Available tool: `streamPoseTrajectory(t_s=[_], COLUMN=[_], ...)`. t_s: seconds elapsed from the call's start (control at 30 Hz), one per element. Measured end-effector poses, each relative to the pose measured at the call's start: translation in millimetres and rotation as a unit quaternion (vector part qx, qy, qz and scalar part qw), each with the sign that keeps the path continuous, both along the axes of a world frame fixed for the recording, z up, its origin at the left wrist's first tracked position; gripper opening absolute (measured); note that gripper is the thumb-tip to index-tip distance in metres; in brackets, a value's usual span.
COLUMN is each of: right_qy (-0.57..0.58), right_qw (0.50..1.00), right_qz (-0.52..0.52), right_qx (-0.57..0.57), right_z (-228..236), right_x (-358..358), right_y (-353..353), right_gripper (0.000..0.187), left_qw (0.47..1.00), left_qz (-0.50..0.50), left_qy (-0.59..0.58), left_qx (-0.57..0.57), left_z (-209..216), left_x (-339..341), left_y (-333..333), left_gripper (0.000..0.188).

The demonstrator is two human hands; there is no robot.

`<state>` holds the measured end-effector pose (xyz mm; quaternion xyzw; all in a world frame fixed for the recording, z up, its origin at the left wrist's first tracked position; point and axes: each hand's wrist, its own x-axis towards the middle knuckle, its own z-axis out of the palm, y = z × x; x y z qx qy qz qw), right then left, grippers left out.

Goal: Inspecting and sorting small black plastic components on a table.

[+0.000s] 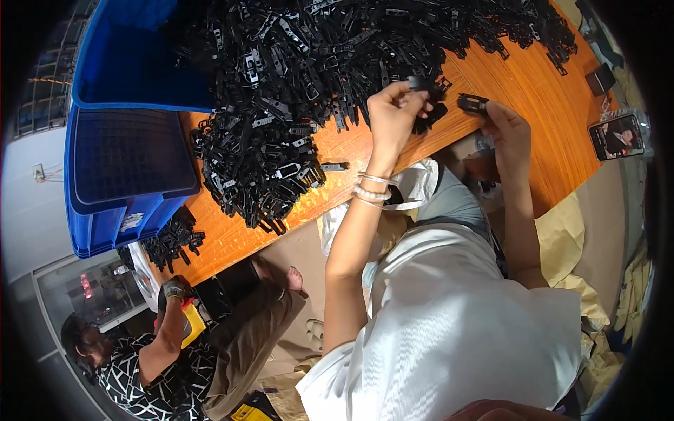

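Observation:
My left hand [393, 116], with bracelets at its wrist, is closed in a pinch over the table's near edge. Dark plastic pieces [437, 88] show at its fingertips; their exact shape is hard to make out. A short way to the right, my right hand [511, 133] grips one end of a small black plastic part [472, 104] with an open slot along it. The two hands are apart. Beyond them spreads a large heap of similar black plastic parts [337, 56], and a lower mound [260, 161] of them reaches toward the left of the table.
Blue plastic crates [133, 154] stand at the table's left end. A phone [616, 137] is propped at the right edge of the wooden table [562, 140], near a small black box [599, 80]. Another person [158, 358], wearing gloves, sits at lower left. Brown paper [562, 238] lies at right.

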<state>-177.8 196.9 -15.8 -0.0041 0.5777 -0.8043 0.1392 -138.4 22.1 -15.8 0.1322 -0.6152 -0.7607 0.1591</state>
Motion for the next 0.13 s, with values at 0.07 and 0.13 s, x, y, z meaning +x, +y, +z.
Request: streamPoseTrajectory(t_s=[0.07, 0.13], right_qy=[-0.001, 0.004], right_qw=[1.000, 0.997], right_qz=[0.026, 0.073], right_qx=[-0.007, -0.002], right_z=[4.1, 5.1], right_x=[0.5, -0.3], right_y=[-7.6, -11.7], right_gripper=[0.018, 0.020], left_qw=[0.999, 0.997], left_qz=[-0.024, -0.067], left_qy=[0.001, 0.007], left_qx=[0.021, 0.020], left_z=[4.3, 4.2], left_x=[7.3, 14.6], left_y=[2.7, 2.1], left_gripper=[0.008, 0.012])
